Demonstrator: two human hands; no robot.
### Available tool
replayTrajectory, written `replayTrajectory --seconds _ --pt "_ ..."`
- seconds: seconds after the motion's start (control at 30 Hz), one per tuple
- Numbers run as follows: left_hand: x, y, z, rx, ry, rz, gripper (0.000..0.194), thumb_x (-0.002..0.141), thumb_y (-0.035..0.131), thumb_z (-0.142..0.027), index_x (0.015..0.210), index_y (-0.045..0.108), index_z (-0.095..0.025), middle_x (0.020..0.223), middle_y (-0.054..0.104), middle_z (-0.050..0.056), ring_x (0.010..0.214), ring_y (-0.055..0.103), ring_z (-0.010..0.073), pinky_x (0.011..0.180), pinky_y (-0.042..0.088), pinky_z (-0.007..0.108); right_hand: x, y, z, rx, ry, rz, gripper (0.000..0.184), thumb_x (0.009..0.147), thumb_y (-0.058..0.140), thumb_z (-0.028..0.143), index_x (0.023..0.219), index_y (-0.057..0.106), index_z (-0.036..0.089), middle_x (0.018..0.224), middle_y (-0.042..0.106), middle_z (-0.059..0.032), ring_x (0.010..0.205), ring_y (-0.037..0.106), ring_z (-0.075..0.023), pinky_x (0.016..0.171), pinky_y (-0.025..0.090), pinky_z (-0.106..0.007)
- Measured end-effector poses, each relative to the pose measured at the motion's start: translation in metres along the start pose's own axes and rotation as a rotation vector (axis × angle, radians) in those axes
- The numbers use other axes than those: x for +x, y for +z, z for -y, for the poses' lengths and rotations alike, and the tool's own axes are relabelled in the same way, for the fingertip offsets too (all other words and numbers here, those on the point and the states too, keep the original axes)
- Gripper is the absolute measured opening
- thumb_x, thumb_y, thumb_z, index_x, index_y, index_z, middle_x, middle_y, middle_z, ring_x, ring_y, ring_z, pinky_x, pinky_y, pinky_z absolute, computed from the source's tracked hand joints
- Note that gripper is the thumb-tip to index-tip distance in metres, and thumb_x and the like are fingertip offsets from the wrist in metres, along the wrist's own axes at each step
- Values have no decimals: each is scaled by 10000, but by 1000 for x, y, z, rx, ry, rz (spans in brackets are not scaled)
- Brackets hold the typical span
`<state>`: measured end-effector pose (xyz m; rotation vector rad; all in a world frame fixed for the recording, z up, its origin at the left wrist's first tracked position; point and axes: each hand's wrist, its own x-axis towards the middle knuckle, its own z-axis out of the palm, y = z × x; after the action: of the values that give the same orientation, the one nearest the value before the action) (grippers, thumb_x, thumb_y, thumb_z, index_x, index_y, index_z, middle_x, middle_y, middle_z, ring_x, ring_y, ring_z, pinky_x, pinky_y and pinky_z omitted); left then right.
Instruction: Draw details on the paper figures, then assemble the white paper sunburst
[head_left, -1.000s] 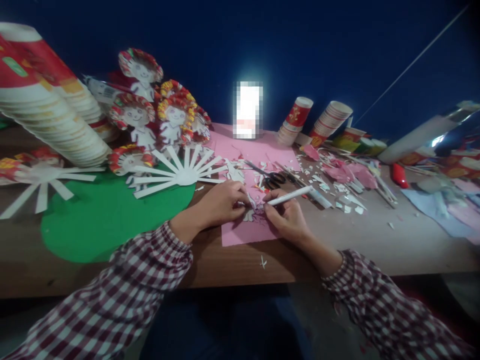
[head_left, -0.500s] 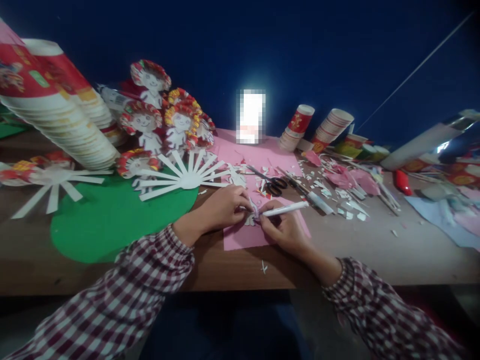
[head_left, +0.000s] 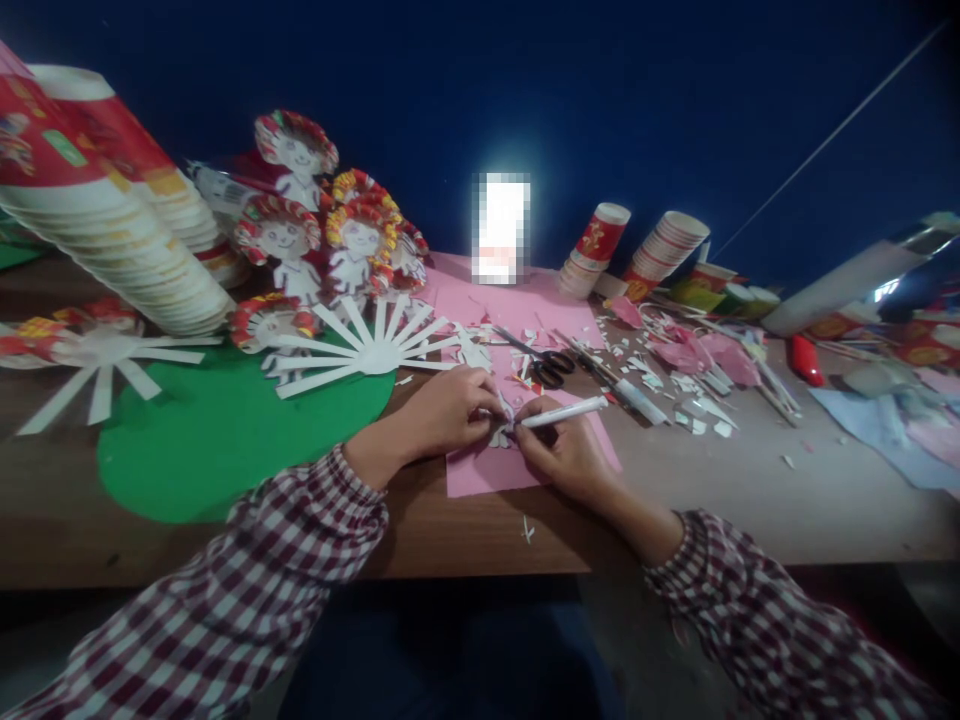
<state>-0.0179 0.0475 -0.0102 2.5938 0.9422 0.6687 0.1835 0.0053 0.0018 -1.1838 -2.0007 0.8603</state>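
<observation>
A small white paper cutout figure [head_left: 501, 434] lies on a sheet of pink paper [head_left: 480, 478] near the table's front edge. My left hand [head_left: 454, 410] is closed, its thumb and fingertips on the left side of the cutout. A white marker pen [head_left: 566, 411] is gripped in my right hand [head_left: 566, 455], with its tip at the cutout's right side. The two hands' fingers hide part of the cutout. Black-handled scissors [head_left: 551, 367] lie just beyond the right hand.
Stacked paper cups [head_left: 127, 240] stand at left, with more stacks [head_left: 664, 255] behind the scraps. Paper dolls [head_left: 289, 240] lean at the back left. A fringed white cutout [head_left: 377, 352] overlaps a green sheet [head_left: 187, 430]. Paper scraps [head_left: 690, 400] litter the right; a blurred bright rectangle [head_left: 501, 230] stands behind.
The pen's back end has swung slightly left and down, its tip staying by the cutout. Both hands keep nearly the same place. The view has shifted slightly.
</observation>
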Motion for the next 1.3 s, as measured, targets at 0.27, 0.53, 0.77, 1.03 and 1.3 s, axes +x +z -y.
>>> replayTrajectory --seconds 0.27,0.53,0.77,1.03,1.3 --pt "1 -4 -4 2 -29 23 230 766 601 -121 922 739 -217 941 650 61 898 581 184 841 461 339 0 0 -4 -17 6 14 85 819 555 264 831 567 181 699 603 -9 610 544 -128 562 429 -231" --pt "0 -2 -1 -3 -14 17 230 774 595 -127 932 735 -218 963 646 62 909 583 187 838 464 343 0 2 -5 -16 15 -2 75 812 557 239 835 581 172 702 613 -7 603 548 -120 559 427 -224" --pt "0 -3 -2 7 -12 14 237 769 591 -119 928 736 -218 972 654 55 904 586 185 836 461 330 0 2 -8 -31 18 -1 83 811 560 245 849 587 177 703 613 -10 613 556 -128 565 435 -228" --pt "1 -2 -3 6 -16 17 228 772 591 -125 923 738 -212 974 651 63 900 586 189 832 465 335 0 2 -7 -27 20 15 62 807 559 229 844 573 182 668 585 5 583 534 -122 544 422 -224" --pt "1 -1 -1 16 5 2 238 753 598 -105 917 736 -209 951 650 61 895 583 190 831 465 340 0 0 -6 -16 29 11 91 820 553 261 836 576 175 688 592 -5 615 547 -128 572 431 -231"
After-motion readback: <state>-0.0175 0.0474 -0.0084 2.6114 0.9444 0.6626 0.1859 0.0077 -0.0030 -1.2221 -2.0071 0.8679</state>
